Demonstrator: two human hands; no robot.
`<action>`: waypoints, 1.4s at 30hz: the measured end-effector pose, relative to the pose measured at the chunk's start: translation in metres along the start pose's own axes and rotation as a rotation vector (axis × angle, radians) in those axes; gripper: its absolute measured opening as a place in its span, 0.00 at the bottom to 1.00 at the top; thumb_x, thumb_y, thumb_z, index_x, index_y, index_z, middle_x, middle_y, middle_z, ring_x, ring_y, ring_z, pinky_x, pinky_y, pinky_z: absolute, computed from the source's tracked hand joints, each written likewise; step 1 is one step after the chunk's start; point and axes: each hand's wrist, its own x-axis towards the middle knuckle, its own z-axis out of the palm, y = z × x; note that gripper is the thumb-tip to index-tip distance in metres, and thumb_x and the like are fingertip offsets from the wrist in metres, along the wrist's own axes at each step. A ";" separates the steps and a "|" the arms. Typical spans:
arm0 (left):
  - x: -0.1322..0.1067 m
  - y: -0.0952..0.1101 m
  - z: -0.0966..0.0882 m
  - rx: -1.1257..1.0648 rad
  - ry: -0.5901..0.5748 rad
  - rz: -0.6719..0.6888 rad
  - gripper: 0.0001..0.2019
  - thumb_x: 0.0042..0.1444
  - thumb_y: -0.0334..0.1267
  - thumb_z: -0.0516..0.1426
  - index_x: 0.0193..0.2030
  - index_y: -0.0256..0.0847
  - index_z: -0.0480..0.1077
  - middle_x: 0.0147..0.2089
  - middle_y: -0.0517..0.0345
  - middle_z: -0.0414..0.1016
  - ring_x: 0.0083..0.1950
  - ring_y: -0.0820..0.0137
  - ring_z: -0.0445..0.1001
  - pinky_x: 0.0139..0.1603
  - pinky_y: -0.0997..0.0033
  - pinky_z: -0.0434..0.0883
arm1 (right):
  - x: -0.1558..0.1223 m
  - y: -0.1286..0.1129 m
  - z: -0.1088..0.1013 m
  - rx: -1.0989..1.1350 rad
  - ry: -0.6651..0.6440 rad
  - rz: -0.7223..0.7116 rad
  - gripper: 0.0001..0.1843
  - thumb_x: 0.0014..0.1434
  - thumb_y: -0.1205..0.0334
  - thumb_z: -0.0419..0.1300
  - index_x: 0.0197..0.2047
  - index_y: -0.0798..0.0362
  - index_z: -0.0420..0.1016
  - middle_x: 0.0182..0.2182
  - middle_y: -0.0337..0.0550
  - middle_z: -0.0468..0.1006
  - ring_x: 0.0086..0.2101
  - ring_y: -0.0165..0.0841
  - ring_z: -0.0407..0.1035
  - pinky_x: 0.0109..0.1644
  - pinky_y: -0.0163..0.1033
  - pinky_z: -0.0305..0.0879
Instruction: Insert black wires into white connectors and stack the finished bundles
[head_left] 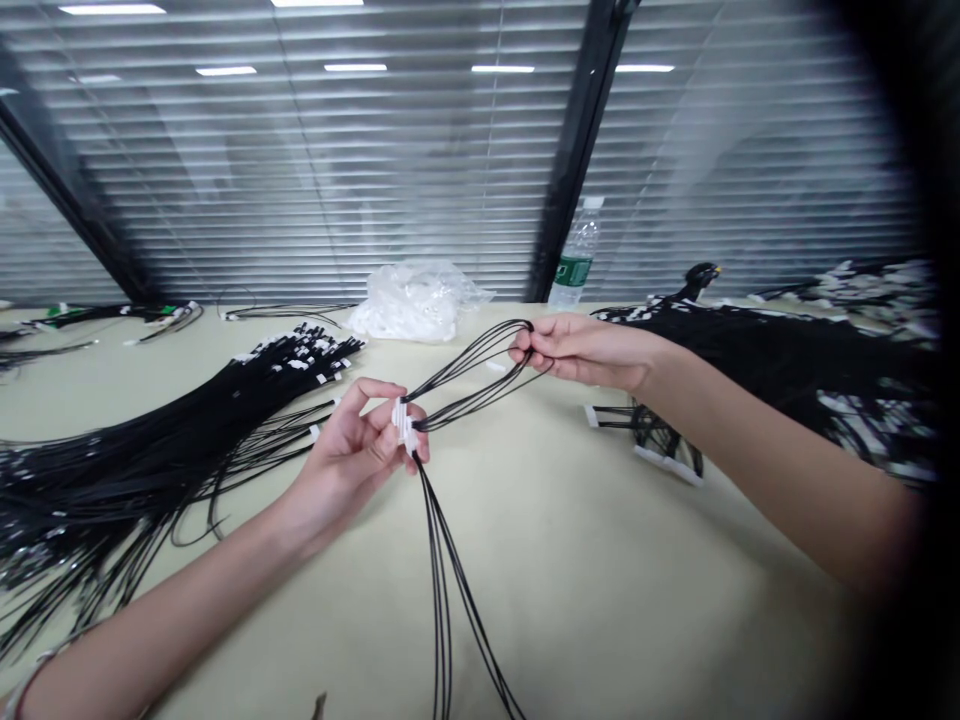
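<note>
White connectors pinched by the left hand, black wires pinched by the right hand, apparently being arranged, calling next for steady hold.

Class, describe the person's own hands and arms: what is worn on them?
The left hand and right hand wear no gloves, and no rings or watch show. The left forearm and right forearm are bare. At lower left, a pale edge, perhaps a sleeve hem or band, borders the left forearm.
</note>
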 end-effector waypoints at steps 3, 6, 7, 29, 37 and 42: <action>0.000 -0.001 -0.003 -0.003 0.002 0.010 0.11 0.55 0.27 0.54 0.43 0.45 0.61 0.38 0.59 0.69 0.34 0.74 0.70 0.32 0.76 0.65 | -0.002 -0.002 -0.001 -0.058 0.022 -0.007 0.10 0.53 0.61 0.59 0.38 0.55 0.74 0.38 0.43 0.71 0.32 0.22 0.65 0.38 0.27 0.64; 0.000 -0.002 -0.004 0.027 -0.020 0.031 0.11 0.55 0.27 0.54 0.42 0.45 0.61 0.38 0.59 0.69 0.34 0.73 0.71 0.31 0.75 0.65 | -0.001 -0.003 0.006 -0.194 0.150 -0.099 0.11 0.51 0.57 0.61 0.36 0.53 0.76 0.37 0.41 0.72 0.31 0.24 0.64 0.36 0.29 0.63; 0.000 -0.002 -0.004 0.044 -0.027 0.042 0.11 0.55 0.27 0.54 0.42 0.45 0.61 0.37 0.59 0.69 0.34 0.72 0.71 0.31 0.75 0.65 | 0.000 -0.004 0.009 -0.268 0.226 -0.154 0.11 0.50 0.56 0.62 0.35 0.53 0.77 0.36 0.41 0.73 0.31 0.26 0.64 0.35 0.30 0.63; 0.002 -0.005 -0.009 0.210 0.109 0.227 0.10 0.56 0.29 0.53 0.43 0.45 0.60 0.39 0.57 0.69 0.37 0.70 0.72 0.35 0.68 0.66 | -0.017 -0.024 0.023 -0.530 -0.004 0.011 0.18 0.50 0.57 0.61 0.45 0.48 0.66 0.33 0.41 0.73 0.32 0.31 0.68 0.33 0.35 0.66; 0.002 -0.005 -0.008 0.190 0.161 0.186 0.10 0.56 0.30 0.54 0.43 0.45 0.61 0.38 0.58 0.70 0.36 0.70 0.72 0.35 0.68 0.66 | -0.019 -0.027 0.023 -0.544 0.076 -0.090 0.25 0.51 0.60 0.61 0.53 0.44 0.63 0.37 0.41 0.72 0.36 0.32 0.67 0.37 0.35 0.64; 0.004 -0.005 -0.010 0.149 0.140 0.109 0.09 0.56 0.30 0.54 0.43 0.44 0.61 0.37 0.58 0.70 0.36 0.71 0.71 0.34 0.70 0.65 | -0.016 -0.025 0.021 -0.434 0.150 -0.189 0.17 0.52 0.57 0.60 0.47 0.48 0.69 0.44 0.43 0.72 0.40 0.34 0.67 0.40 0.37 0.64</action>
